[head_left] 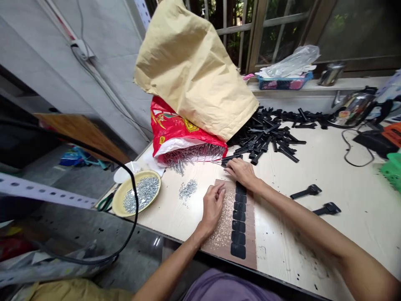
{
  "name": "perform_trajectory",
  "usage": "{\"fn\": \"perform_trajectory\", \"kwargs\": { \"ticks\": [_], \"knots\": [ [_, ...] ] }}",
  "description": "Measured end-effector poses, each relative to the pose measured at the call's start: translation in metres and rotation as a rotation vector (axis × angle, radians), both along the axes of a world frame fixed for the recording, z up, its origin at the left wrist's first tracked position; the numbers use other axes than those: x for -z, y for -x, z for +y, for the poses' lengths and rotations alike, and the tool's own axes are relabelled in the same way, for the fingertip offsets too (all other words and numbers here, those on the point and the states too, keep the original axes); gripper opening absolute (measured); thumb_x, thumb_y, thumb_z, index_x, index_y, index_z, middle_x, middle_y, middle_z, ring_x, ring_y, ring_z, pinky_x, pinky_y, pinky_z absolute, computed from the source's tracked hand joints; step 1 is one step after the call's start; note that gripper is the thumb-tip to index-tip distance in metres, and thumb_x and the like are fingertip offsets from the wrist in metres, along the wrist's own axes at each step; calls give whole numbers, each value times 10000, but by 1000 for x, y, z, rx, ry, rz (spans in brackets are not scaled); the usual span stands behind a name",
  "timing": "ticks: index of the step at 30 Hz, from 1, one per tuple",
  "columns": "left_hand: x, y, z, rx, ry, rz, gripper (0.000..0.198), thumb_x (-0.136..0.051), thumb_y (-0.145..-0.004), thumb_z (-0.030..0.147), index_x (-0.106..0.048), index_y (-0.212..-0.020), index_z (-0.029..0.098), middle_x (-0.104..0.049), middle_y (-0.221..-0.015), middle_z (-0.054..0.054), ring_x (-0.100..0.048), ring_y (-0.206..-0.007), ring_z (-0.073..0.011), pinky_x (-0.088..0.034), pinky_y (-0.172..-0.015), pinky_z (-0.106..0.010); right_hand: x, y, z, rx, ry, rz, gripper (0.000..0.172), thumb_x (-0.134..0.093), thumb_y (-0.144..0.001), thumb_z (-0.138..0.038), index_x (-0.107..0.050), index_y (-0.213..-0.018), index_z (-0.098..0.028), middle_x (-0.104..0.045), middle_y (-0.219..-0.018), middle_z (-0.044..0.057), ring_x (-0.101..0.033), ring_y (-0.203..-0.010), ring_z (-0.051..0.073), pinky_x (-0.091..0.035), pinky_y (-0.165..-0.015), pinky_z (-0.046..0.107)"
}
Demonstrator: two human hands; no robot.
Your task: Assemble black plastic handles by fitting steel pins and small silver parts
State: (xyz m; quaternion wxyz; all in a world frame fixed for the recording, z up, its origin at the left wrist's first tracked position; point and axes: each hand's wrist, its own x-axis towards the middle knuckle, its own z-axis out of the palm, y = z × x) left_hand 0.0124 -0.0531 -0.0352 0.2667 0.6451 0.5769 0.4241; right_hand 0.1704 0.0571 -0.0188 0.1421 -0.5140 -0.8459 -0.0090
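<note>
My left hand (214, 205) rests over the left side of a brown board (250, 251), its fingers curled together; anything in them is hidden. At the far end of the board my right hand (242, 171) has its fingers closed at a black plastic part (232, 159). A row of black rounded-square pieces (238, 226) runs down the board towards me. Light specks cover the board's left half. Left of the board is a small heap of tiny shiny metal pieces (188, 190).
A yellow bowl (158, 190) of small metal pieces stands left. Behind lie a red bag (188, 129) of thin metal pins, a large tan sack (194, 71) and piled black parts (266, 136). Two black parts (307, 191) lie right. A metal kettle (352, 106) stands back right.
</note>
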Motion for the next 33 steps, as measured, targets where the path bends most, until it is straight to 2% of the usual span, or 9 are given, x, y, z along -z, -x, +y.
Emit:
{"fn": "perform_trajectory", "kwargs": {
  "ticks": [4,7,10,13,17,20,23,29,33],
  "knots": [
    [-1,45,-3,-118,-98,184,283,-451,-912,247,-614,-1139,200,-592,-927,-64,-556,-820,-174,-437,-739,-290,15,46,23,113,120,-106,244,-471,-915,-352,-553,-1079,-191,-593,-1088,110,-504,-995,230,-391,-731,299],
    [-1,82,6,-252,-117,457,271,-448,-910,250,-645,-1085,189,-594,-903,-82,-514,-875,-222,-413,-785,-336,20,52,26,127,137,-120,239,-415,-931,-270,-545,-1115,-187,-578,-1090,122,-498,-989,236,-393,-718,306],
    [0,99,20,-226,-64,661,263,-454,-905,258,-672,-1034,189,-588,-898,-93,-468,-883,-239,-399,-756,-336,20,48,20,101,135,-138,283,-360,-945,-248,-538,-1163,-224,-548,-1126,107,-495,-973,227,-388,-709,301],
    [2,98,32,-144,-10,799,240,-468,-898,254,-695,-960,207,-572,-878,-95,-441,-883,-244,-380,-714,-328,20,39,11,70,117,-142,295,-360,-938,-228,-550,-1163,-239,-534,-1122,92,-488,-966,216,-382,-704,290],
    [2,93,36,-78,10,970,226,-476,-887,227,-701,-868,218,-562,-878,-93,-422,-869,-249,-341,-669,-335,23,29,7,121,118,-116,280,-377,-937,-253,-576,-1133,-239,-538,-1095,83,-484,-971,208,-378,-674,277],
    [0,94,36,-20,2,1040,205,-494,-875,212,-693,-826,205,-564,-887,-91,-421,-875,-251,-328,-658,-339,25,25,8,104,133,-117,270,-376,-949,-337,-615,-1043,-254,-554,-1051,62,-497,-941,201,-363,-635,271],
    [-1,96,35,38,-12,1075,192,-492,-872,186,-680,-834,192,-566,-891,-91,-427,-888,-247,-333,-670,-341,23,22,6,68,88,-91,261,-383,-948,-323,-624,-1018,-254,-571,-1010,45,-514,-913,188,-352,-610,266],
    [0,95,39,112,-73,1134,193,-454,-868,131,-639,-819,152,-571,-882,-105,-439,-892,-251,-354,-688,-356,3,14,-20,-2,-81,115,264,-404,-937,-249,-607,-1107,-241,-594,-1022,41,-534,-923,170,-393,-672,259],
    [4,95,44,88,-110,1035,143,-487,-830,119,-627,-827,149,-578,-896,-102,-454,-896,-242,-380,-719,-350,-9,17,-52,-83,-75,246,270,-419,-934,-230,-603,-1131,-236,-611,-985,40,-551,-915,168,-428,-734,262]
  ]
}}
